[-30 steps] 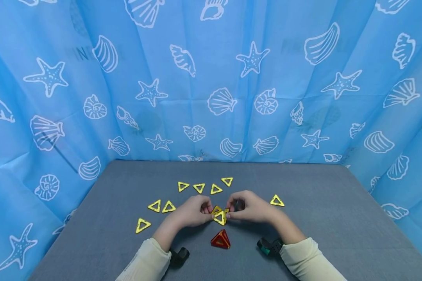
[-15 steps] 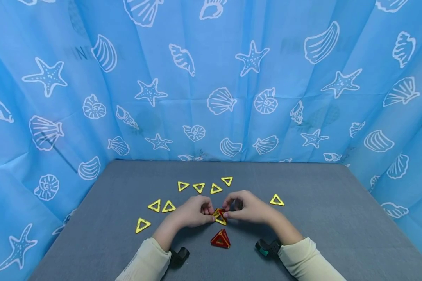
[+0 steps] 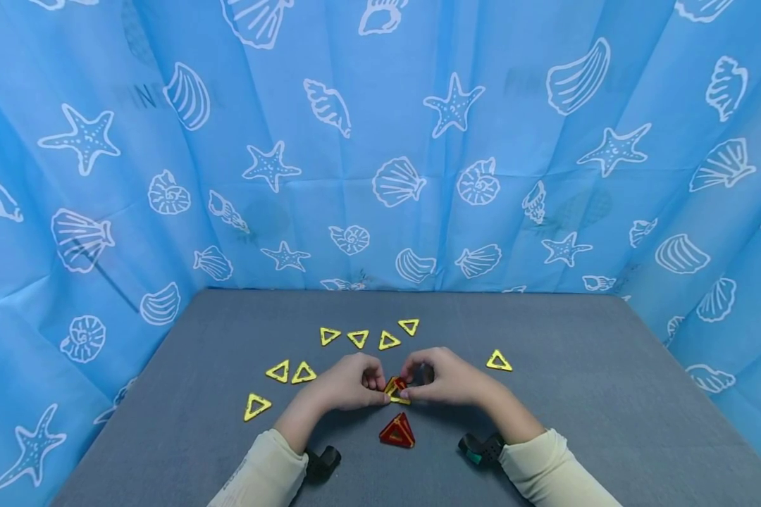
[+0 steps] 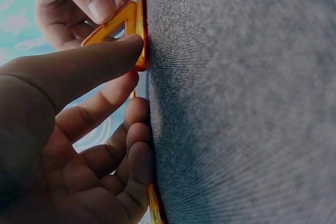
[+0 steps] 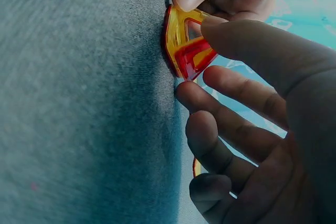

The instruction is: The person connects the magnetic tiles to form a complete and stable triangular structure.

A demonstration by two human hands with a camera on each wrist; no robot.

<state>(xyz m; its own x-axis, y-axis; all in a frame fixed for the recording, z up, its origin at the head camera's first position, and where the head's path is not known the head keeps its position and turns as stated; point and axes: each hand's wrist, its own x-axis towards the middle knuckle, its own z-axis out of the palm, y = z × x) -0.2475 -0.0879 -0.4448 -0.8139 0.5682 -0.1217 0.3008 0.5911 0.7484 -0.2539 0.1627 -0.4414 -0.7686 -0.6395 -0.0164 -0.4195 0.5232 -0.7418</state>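
Between the fingertips of both hands, several translucent triangular magnetic tiles (image 3: 396, 399) stand leaned together like a small pyramid on the cloth. They look yellow and orange, with a red one (image 5: 190, 60) on the right side in the right wrist view. My left hand (image 3: 354, 384) pinches the left side, its thumb against an orange tile (image 4: 140, 19) in the left wrist view. My right hand (image 3: 447, 378) pinches the right side with thumb and index finger, the other fingers loosely bent. Just nearer to me sits a red tile pyramid (image 3: 397, 431). Fingers hide part of the held tiles.
Loose yellow triangular tiles lie flat beyond the hands, such as one tile (image 3: 358, 339), and to the left, such as another (image 3: 256, 406). A single tile (image 3: 499, 360) lies right. Grey cloth (image 3: 577, 394) covers the table; a blue shell-print curtain (image 3: 380, 232) hangs behind.
My right hand has moved slightly left, bringing its tile against the others. The tiles, looser a second ago, now lean closer together, with red showing on the right. The left hand has barely moved.
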